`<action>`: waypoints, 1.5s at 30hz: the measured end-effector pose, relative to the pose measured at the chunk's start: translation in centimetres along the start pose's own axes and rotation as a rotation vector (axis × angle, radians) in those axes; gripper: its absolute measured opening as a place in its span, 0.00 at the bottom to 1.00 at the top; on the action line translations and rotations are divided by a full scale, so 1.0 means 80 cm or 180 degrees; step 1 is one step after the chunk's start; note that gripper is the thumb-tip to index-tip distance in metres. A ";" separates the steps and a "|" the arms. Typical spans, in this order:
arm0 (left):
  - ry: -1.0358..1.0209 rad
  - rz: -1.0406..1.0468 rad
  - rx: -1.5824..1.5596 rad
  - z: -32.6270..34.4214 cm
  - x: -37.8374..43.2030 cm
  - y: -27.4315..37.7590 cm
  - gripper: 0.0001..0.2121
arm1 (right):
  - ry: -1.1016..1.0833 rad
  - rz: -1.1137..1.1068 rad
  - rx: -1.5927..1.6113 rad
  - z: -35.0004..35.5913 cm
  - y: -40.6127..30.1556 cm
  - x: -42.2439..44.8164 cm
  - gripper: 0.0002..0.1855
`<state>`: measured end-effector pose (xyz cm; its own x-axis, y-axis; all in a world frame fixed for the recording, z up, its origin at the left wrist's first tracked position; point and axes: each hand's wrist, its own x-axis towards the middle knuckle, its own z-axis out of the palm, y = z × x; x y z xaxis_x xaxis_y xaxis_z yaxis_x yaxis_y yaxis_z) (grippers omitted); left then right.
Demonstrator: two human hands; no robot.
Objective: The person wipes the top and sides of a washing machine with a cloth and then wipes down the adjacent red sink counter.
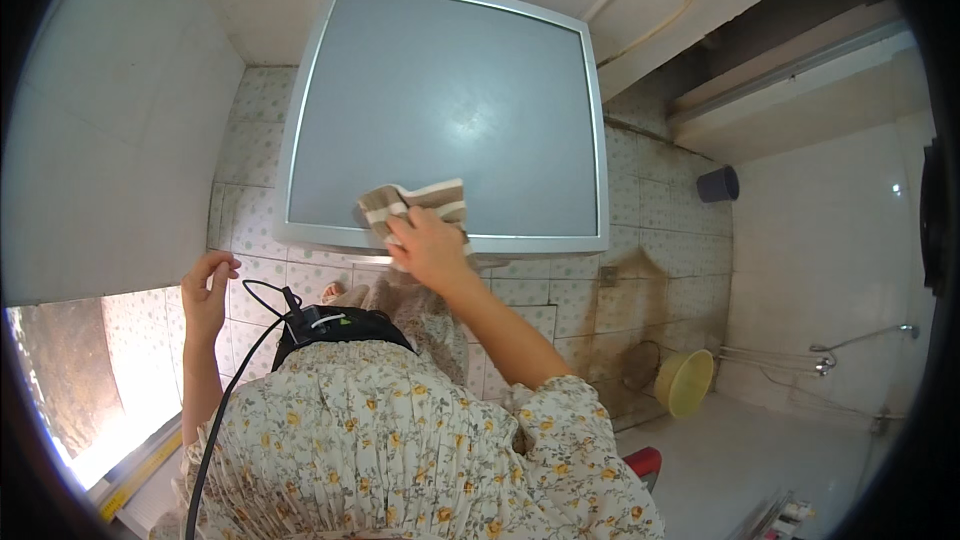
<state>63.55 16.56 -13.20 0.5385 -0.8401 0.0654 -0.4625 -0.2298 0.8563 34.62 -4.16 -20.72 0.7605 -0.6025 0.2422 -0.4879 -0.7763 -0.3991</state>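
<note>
My right hand (431,244) holds a brown and white striped cloth (435,199) against the near edge of a large grey panel with a silver frame (457,112), left of the middle of that edge. Part of the cloth lies on the panel's flat face, and part hangs over the frame beside my fingers. A soft bright reflection shows on the panel. To the left, my left hand (208,281) is raised over the floor with bent fingers, holding nothing and touching nothing that I can see.
A black cable (240,382) runs from a black waist pouch (352,326). White walls stand left and behind the panel. On the tiled floor (517,292) to the right are a yellow basin (684,384) and a dark bucket (718,184). A pale hose (660,22) hangs at the back right.
</note>
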 end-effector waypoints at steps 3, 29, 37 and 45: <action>0.0063 -0.0126 -0.0207 -0.035 0.007 -0.040 0.05 | -0.0541 0.0652 -0.0204 -0.024 0.033 -0.034 0.16; -0.0234 -0.0067 -0.0205 -0.028 0.019 -0.022 0.05 | -0.0077 0.1923 -0.0958 -0.130 0.206 -0.146 0.16; -0.0099 -0.0379 -0.0159 -0.008 -0.008 -0.010 0.05 | 0.0312 0.0860 -0.0599 -0.089 0.175 -0.109 0.12; -0.0153 -0.0232 -0.0199 0.006 0.010 0.000 0.05 | 0.0353 -0.0500 0.0755 0.065 -0.081 0.083 0.06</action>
<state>63.64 15.60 -13.41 0.5341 -0.8451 -0.0217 -0.3776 -0.2615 0.8883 45.09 -2.13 -21.14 0.7609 -0.5052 0.4072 -0.2445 -0.8045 -0.5412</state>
